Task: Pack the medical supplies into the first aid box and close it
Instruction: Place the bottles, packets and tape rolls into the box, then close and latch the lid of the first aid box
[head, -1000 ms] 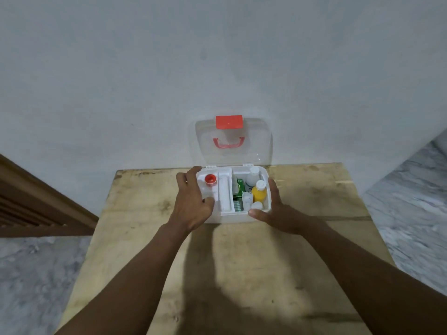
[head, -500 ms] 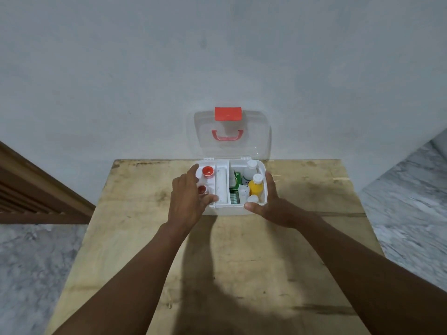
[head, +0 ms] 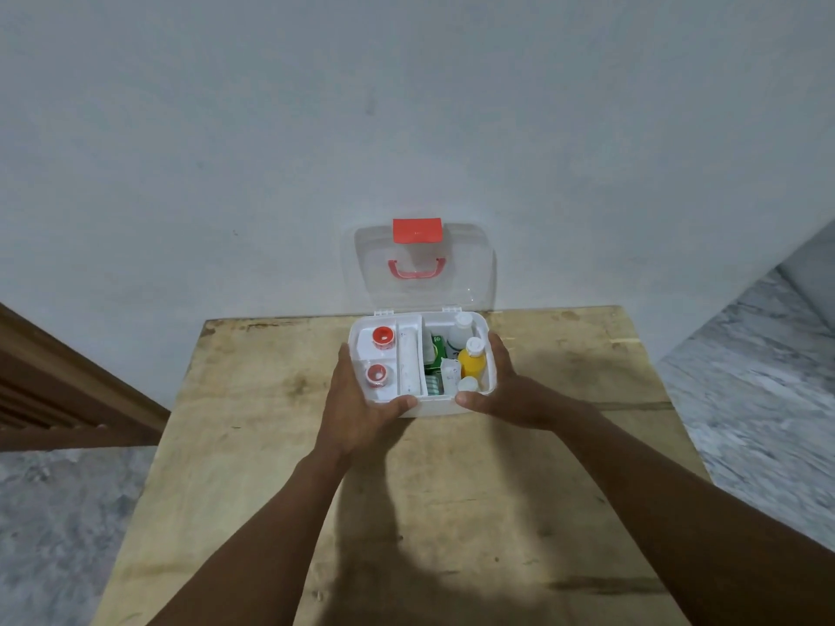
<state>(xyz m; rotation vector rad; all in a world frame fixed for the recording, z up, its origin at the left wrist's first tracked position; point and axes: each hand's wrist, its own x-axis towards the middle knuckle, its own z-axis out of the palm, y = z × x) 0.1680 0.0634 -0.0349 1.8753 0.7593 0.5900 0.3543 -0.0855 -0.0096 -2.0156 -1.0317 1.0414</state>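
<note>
Left hand [head: 357, 411] and right hand [head: 513, 395] are bare, and both forearms [head: 271, 526] are uncovered as far as seen

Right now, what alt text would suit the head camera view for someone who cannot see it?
A person's left hand and right hand grip the sides of an open white first aid box on a wooden table. Its clear lid with a red latch stands upright by the wall; inside are a yellow bottle and two red caps.

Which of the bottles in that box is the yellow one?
The yellow bottle, white-capped, stands in the right compartment of the first aid box, beside the right hand. The white bottle behind it is pale all over.
</note>
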